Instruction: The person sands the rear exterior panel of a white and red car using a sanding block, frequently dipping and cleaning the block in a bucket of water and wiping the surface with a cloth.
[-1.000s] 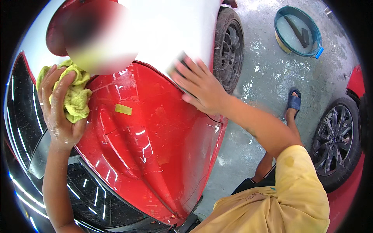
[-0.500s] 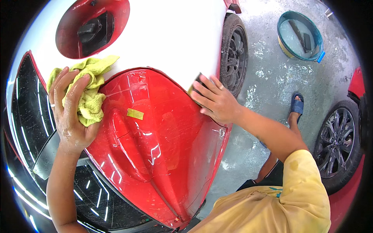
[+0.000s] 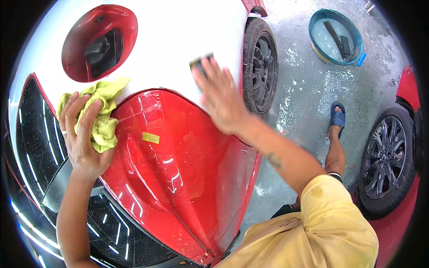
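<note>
My left hand [image 3: 85, 149] grips a crumpled yellow-green cloth [image 3: 103, 127], pressing it against the car body near the side window. Beneath the fingers of my right hand [image 3: 223, 98] is a small dark sanding block [image 3: 196, 64] with a yellowish edge. That hand lies over the white body panel [image 3: 178, 27], just past the curved border of the glossy red door [image 3: 196, 152]. My palm hides part of the block. A short strip of yellow tape [image 3: 151, 137] sticks to the door, beside its red handle [image 3: 143, 178].
A red recess with a black fuel cap [image 3: 97, 50] is at the upper left. Beyond my right arm are the car's rear wheel [image 3: 262, 62] and a teal tub [image 3: 316, 44] of cloudy water holding dark bars. A sandalled foot [image 3: 338, 118] stands near another car's wheel [image 3: 388, 156].
My right hand and the sanding block have moved left and farther up, from the door's edge onto the white panel. My left hand still holds the cloth. The view has shifted slightly.
</note>
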### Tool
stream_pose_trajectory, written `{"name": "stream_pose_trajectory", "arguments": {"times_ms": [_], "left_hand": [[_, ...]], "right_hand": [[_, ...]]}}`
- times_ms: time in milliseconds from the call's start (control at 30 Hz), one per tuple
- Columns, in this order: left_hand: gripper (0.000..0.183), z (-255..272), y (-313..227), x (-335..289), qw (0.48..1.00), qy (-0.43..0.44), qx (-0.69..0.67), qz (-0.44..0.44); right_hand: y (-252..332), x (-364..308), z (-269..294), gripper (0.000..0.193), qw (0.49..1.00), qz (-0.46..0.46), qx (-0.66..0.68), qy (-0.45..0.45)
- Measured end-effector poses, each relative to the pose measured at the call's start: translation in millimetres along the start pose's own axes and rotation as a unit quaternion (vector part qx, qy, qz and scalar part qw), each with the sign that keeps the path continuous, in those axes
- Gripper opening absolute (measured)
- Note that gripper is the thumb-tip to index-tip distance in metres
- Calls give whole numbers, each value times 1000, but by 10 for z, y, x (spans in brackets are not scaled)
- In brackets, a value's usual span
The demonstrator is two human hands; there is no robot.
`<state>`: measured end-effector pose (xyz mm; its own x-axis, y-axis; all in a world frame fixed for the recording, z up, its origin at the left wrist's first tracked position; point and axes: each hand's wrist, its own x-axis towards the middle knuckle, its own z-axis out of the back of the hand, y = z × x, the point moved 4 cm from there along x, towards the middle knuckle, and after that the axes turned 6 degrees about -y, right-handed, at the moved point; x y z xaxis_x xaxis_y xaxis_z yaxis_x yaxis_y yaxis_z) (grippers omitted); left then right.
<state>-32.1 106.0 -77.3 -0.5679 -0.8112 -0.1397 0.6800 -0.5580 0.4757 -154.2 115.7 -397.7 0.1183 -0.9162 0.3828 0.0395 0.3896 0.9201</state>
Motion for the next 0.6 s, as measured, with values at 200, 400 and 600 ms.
{"name": "stream_pose_trajectory", "arguments": {"times_ms": [200,400,600], "left_hand": [[66,-1,1,-136,1000,3,6,26],[65,-48,25,72,1000,-19,-15,-1],[64,45,5,-107,998,30,-24,51]], "right_hand": [[-45,-599,-152,62,999,-12,3,44],[-1458,1920,276,60,988,31,-55,-138],[47,150,-152,65,997,-64,32,27]]}}
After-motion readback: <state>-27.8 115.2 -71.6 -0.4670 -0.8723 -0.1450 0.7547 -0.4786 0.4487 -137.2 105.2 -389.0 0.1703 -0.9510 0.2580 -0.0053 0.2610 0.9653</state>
